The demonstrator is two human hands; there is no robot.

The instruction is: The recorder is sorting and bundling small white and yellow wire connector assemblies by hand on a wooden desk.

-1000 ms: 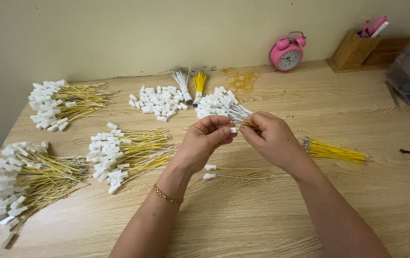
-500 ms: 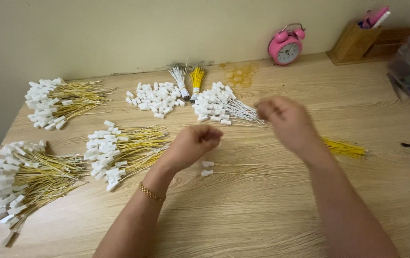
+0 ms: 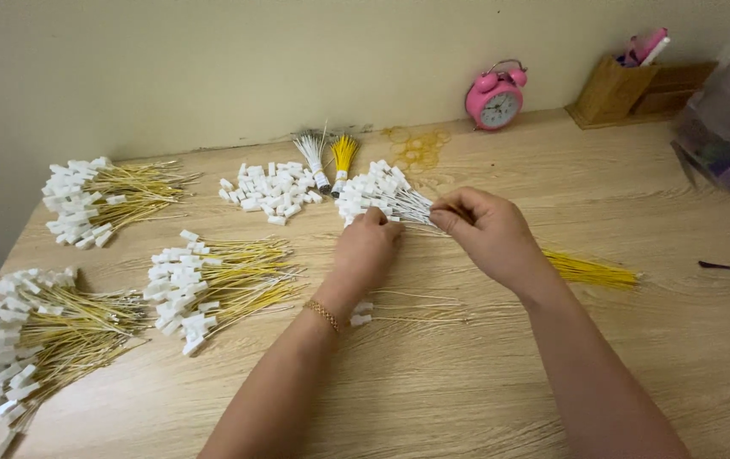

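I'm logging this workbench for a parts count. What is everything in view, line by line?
Wire bundles with white plugs: three, yellow, table's left.
White-wire bunch: one, centre, both hands on it.
Loose plugs: one pile, white, back centre.
Tied wire tufts: two, white and yellow, by the wall.
Bare wires: one bunch, yellow, behind right wrist.
Rubber bands: few, yellow, back.
Alarm clock: one, pink, back.
Wooden holder: one, back right.
Table: wooden.
Left hand: bracelet on wrist.
Right hand: pinching wires.
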